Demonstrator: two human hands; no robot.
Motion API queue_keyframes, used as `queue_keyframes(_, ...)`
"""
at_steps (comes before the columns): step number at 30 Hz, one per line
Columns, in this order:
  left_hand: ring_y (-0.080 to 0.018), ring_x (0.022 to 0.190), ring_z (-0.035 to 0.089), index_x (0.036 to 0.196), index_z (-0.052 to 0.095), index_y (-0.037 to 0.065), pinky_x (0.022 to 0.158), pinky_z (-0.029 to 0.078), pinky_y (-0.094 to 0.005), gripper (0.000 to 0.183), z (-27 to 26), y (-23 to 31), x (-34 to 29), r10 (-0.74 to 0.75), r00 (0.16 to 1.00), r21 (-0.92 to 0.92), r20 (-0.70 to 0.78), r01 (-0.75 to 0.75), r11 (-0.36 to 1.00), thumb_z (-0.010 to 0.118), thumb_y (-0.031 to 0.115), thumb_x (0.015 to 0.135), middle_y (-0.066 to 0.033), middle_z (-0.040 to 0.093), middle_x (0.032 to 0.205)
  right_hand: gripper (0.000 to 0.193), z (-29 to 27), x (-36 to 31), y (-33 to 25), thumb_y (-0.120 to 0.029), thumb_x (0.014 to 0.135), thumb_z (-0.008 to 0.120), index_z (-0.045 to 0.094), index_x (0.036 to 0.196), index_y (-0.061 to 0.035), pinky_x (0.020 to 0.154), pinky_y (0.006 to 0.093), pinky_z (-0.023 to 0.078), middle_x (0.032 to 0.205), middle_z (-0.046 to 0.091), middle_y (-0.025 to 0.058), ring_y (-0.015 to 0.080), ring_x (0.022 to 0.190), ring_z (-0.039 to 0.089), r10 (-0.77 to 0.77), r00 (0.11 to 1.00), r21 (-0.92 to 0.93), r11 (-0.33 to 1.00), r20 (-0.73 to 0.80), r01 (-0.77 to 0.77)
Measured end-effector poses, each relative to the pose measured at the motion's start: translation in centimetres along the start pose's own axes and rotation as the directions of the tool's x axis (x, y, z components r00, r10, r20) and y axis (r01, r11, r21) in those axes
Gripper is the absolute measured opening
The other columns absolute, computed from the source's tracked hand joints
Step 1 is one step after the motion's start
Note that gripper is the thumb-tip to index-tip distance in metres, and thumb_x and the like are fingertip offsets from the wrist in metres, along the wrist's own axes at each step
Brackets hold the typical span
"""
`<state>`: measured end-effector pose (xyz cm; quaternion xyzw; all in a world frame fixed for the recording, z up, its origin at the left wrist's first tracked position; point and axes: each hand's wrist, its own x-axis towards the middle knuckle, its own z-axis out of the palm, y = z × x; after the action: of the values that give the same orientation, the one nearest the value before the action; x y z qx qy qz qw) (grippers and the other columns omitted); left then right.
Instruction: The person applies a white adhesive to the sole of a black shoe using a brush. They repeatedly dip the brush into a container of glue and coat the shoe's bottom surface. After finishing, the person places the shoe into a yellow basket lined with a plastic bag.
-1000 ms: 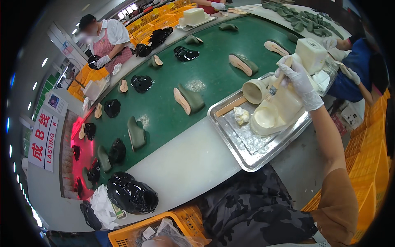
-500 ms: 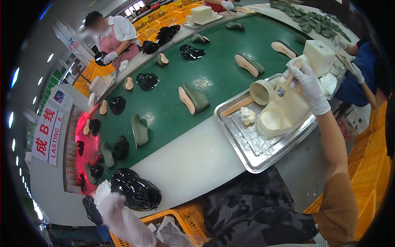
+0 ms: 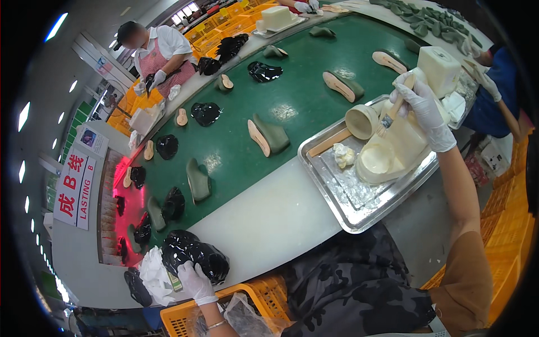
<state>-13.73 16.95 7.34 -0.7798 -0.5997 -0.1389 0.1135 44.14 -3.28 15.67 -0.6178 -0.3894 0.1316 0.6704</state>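
Note:
My right hand (image 3: 420, 106), gloved in white, grips a flat paintbrush (image 3: 387, 120) by its wooden handle. Its bristles point down over a cream plastic container (image 3: 400, 150) whose round opening faces me. That container lies in a metal tray (image 3: 328, 202), beside a round cream cup (image 3: 360, 122) and a crumpled whitish lump (image 3: 343, 155). At the lower left, my gloved left hand (image 3: 196, 283) is closed at the near edge of a pile of glossy black shoe uppers (image 3: 210, 261). Crumpled white paper (image 3: 154, 275) lies left of it.
A green conveyor belt (image 3: 236, 168) carries green shoe lasts (image 3: 272, 137) with tan insoles and more black uppers (image 3: 206, 113). An orange crate (image 3: 269, 297) stands at the near edge. Across the belt, a co-worker (image 3: 163, 56) handles a black piece. Another person's arm (image 3: 488, 84) works at right.
My left hand has moved from the white paper rightward onto the black uppers. The brush in my right hand stays over the container. The view has shifted slightly; the co-worker's hands have changed position.

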Motion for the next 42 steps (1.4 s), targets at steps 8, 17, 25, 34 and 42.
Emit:
queue_keyframes(8,-0.0305,0.090,0.049,0.095,0.056,0.004,0.074,0.043,-0.0399,0.024,-0.5,2.4,-1.5,0.250,0.959,0.089,-0.134,-0.239,0.967,0.065,0.010,0.074,-0.0125,0.051,0.098,0.016,-0.2,-0.1,-0.1,-0.023,0.091,0.054,0.051,0.095,-0.0083,0.043,0.0148,0.040,0.073,0.061,0.0019,0.0038,0.048,0.051,-0.006,1.000,-0.006,1.000,-0.006,0.006)
queue_keyframes(17,-0.0327,0.088,0.045,0.080,0.051,0.005,0.079,0.037,-0.0421,0.018,-0.9,1.9,-0.7,0.223,0.972,-0.205,-0.077,-0.234,0.950,0.065,0.008,0.070,-0.0123,0.049,0.091,0.023,0.3,-0.1,1.0,-0.028,0.091,0.054,0.054,0.102,-0.0078,0.049,0.0145,0.036,0.076,0.058,-0.0007,0.0017,0.053,0.047,-0.023,0.998,-0.092,0.996,-0.056,0.018)
queue_keyframes(25,-0.0286,0.086,0.051,0.092,0.058,0.003,0.079,0.041,-0.0372,0.018,-0.9,-0.4,-1.1,0.216,0.952,-0.311,-0.216,-0.277,0.909,0.064,0.006,0.075,-0.0096,0.057,0.089,0.028,-3.6,1.6,3.8,-0.022,0.093,0.052,0.052,0.113,-0.0031,0.056,0.0149,0.038,0.089,0.059,0.0025,0.0022,0.061,0.047,0.003,0.999,0.049,0.999,0.041,-0.005)
queue_keyframes(34,-0.0283,0.079,0.051,0.084,0.055,0.007,0.067,0.045,-0.0383,0.021,-1.1,3.6,-4.0,0.169,0.981,0.147,-0.090,-0.155,0.977,0.069,0.014,0.069,-0.0093,0.053,0.083,0.028,-3.2,2.0,4.7,-0.019,0.094,0.049,0.051,0.116,-0.0015,0.060,0.0174,0.040,0.093,0.059,0.0044,0.0048,0.066,0.047,0.011,1.000,0.053,0.999,-0.012,-0.010)
queue_keyframes(42,-0.0266,0.086,0.059,0.106,0.055,-0.003,0.072,0.050,-0.0351,0.024,-5.4,6.8,-5.3,0.240,0.808,-0.173,-0.537,-0.385,0.907,0.053,0.001,0.083,-0.0151,0.058,0.095,0.029,-3.8,1.0,3.4,-0.017,0.094,0.049,0.051,0.117,-0.0005,0.061,0.0188,0.042,0.098,0.061,0.0074,0.0060,0.066,0.049,-0.148,0.986,0.042,0.989,0.077,0.145)
